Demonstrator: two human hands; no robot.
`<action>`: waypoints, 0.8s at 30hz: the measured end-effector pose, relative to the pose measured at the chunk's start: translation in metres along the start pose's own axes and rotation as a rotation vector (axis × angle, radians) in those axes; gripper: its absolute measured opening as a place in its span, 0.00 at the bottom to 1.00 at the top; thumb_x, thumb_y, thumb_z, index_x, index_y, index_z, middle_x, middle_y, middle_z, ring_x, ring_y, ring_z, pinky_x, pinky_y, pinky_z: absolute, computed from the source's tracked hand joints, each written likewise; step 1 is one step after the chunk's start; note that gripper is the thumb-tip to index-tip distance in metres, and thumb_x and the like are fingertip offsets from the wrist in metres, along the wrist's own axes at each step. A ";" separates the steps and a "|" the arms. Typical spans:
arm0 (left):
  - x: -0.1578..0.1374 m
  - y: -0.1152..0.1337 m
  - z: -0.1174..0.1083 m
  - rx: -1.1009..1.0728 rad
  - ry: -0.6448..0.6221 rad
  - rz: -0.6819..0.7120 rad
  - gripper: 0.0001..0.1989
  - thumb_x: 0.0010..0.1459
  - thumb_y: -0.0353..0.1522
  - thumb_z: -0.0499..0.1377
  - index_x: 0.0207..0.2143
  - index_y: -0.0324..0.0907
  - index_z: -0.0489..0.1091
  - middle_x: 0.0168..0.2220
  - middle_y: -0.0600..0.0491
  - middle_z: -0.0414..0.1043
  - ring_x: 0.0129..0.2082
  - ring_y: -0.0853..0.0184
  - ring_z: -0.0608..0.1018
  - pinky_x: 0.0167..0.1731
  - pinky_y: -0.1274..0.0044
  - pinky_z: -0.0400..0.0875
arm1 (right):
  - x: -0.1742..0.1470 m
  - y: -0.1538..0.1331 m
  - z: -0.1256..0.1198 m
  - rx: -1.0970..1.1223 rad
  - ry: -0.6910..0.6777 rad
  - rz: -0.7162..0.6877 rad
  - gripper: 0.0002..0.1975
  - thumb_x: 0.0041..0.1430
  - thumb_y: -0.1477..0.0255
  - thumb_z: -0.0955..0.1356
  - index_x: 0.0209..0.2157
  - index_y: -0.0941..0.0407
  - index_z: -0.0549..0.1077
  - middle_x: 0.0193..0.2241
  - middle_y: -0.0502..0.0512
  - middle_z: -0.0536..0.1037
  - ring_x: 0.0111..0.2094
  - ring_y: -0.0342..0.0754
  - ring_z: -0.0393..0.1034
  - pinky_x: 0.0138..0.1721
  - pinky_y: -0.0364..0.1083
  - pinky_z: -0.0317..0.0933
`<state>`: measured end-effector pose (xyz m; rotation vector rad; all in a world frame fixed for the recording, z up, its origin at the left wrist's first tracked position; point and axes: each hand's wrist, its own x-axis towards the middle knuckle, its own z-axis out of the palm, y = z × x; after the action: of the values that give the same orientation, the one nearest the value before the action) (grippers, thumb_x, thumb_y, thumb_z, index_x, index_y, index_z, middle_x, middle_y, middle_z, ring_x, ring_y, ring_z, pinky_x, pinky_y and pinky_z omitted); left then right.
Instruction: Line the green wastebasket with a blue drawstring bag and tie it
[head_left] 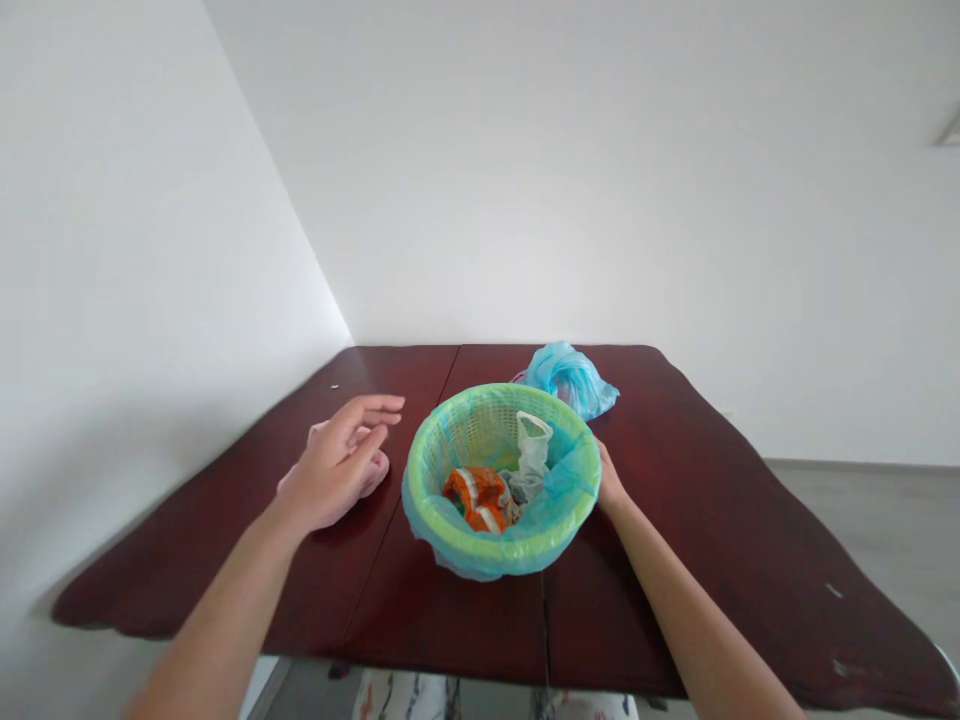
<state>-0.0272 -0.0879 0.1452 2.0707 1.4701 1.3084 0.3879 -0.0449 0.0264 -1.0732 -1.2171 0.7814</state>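
A round green plastic basket [422,455], lined with a thin blue plastic bag [566,480], is in the middle of the view. Inside it lie an orange wrapper with white stripes [480,497] and a crumpled whitish, see-through piece [533,450]. My right hand [611,478] grips the basket's right side, its fingers mostly hidden behind the wall. Left of the basket, my left hand [341,460] has its fingers stretched out and apart from the rim. Under and beside that hand is a crumpled pink thing [377,475], largely covered, its kind unclear.
A dark red wooden table [712,530] with wavy edges and seams carries everything. Behind the basket lies a crumpled blue plastic bag [574,378]. A tiny white scrap [334,386] is at the far left. White walls [562,200] stand behind and to the left.
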 end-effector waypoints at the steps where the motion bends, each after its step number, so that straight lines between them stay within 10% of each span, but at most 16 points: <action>1: -0.023 -0.019 0.006 -0.035 0.045 -0.074 0.19 0.75 0.49 0.66 0.60 0.52 0.82 0.61 0.43 0.86 0.58 0.49 0.90 0.60 0.57 0.89 | -0.003 -0.002 -0.004 0.019 0.015 0.018 0.34 0.66 0.33 0.70 0.38 0.51 0.83 0.30 0.57 0.84 0.34 0.60 0.80 0.36 0.56 0.77; 8: -0.143 -0.055 0.072 -0.252 0.149 -0.201 0.30 0.71 0.43 0.72 0.70 0.62 0.69 0.68 0.44 0.80 0.59 0.48 0.89 0.52 0.57 0.92 | -0.088 -0.014 -0.037 -0.006 -0.017 0.095 0.24 0.74 0.45 0.73 0.60 0.46 0.82 0.54 0.59 0.88 0.53 0.62 0.84 0.52 0.57 0.81; 17: -0.121 -0.030 0.092 -0.789 0.182 -0.338 0.25 0.68 0.52 0.77 0.54 0.45 0.81 0.48 0.47 0.87 0.45 0.58 0.89 0.46 0.71 0.87 | -0.107 -0.020 -0.015 0.431 0.043 0.312 0.25 0.71 0.46 0.78 0.59 0.47 0.85 0.53 0.60 0.91 0.54 0.63 0.88 0.55 0.59 0.84; 24: -0.106 -0.018 0.077 -1.552 -0.157 -0.602 0.30 0.72 0.57 0.72 0.58 0.42 0.81 0.53 0.47 0.87 0.45 0.61 0.89 0.43 0.70 0.90 | -0.081 -0.038 -0.027 0.298 0.021 0.465 0.30 0.59 0.45 0.86 0.54 0.50 0.89 0.46 0.60 0.93 0.47 0.64 0.90 0.47 0.56 0.85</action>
<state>0.0157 -0.1506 0.0373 0.6103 0.4625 1.2405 0.3951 -0.1379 0.0343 -1.1222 -0.8043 1.2615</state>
